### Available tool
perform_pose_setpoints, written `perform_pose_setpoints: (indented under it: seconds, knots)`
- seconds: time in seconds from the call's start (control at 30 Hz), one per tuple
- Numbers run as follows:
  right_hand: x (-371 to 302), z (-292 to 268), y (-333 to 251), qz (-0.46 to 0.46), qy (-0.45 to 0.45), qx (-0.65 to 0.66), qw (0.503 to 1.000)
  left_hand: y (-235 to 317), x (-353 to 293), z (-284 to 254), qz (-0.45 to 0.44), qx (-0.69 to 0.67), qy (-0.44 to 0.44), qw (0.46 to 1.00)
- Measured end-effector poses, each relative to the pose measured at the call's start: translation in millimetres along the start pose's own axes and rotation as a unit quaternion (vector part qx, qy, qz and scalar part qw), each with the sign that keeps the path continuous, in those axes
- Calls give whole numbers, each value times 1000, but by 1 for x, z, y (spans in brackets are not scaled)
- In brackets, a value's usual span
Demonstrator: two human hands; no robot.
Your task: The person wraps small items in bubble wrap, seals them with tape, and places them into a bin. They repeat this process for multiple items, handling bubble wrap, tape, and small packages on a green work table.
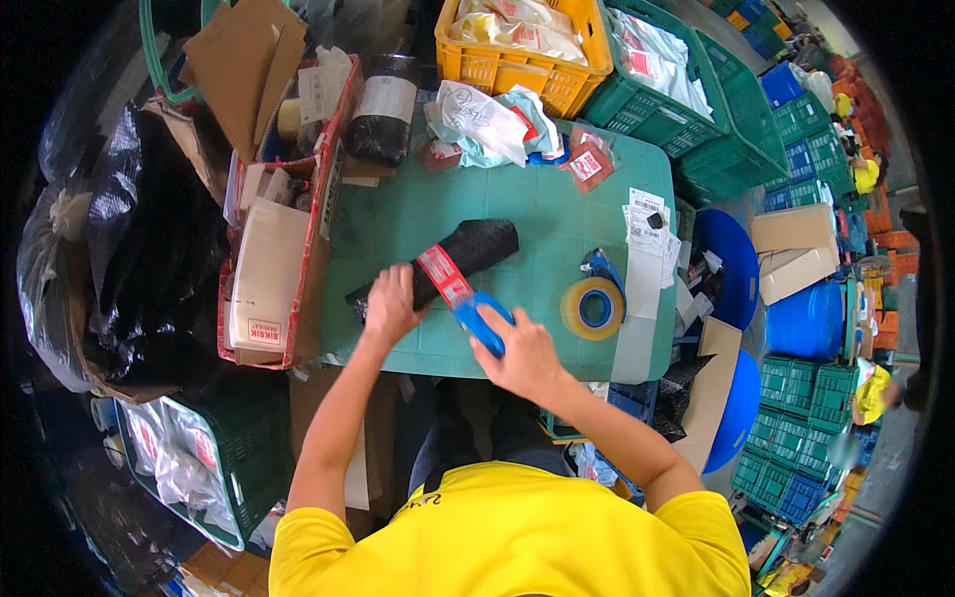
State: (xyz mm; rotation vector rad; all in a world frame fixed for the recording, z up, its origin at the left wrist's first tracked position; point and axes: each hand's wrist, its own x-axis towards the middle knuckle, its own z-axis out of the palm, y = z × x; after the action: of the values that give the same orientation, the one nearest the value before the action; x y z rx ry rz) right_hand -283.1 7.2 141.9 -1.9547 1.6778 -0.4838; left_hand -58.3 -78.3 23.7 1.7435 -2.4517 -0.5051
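Observation:
A dark roll-shaped parcel in black bubble wrap [481, 245] lies slantwise on the green table [557, 214]. Over its near end my left hand [392, 301] is closed, pressing it down. A red and white printed tape [444, 275] crosses the parcel's middle and leads to a blue tape dispenser [481, 320]. My right hand [525, 351] grips that dispenser just beside the parcel's near side. To the right rests a second blue dispenser with a wide roll of yellowish tape [575, 310], touched by neither hand.
A red-edged cardboard box [269, 269] of cartons stands along the table's left side. Behind are a wrapped black bundle [383, 111], plastic bags [487, 121], a yellow crate [527, 62] and green crates [676, 124]. Paper labels [649, 221] lie at right, near blue bins [724, 264].

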Motion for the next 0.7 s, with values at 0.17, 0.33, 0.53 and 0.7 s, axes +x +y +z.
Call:
perform_pose_setpoints:
  seconds: [0.17,0.33,0.53,0.7]
  knots:
    - [19,37,13,-11,33,15,999,-56,49,-35,13,-188,-49,981]
    - [72,87,8,-31,-21,-45,998,-81,85,-60,-47,-223,-192,955]
    - [74,55,83,58,73,209,973,-61,116,-59,-7,-45,-144,989]
    - [95,21,127,272,122,115,948,-19,111,-27,-56,-23,-65,996]
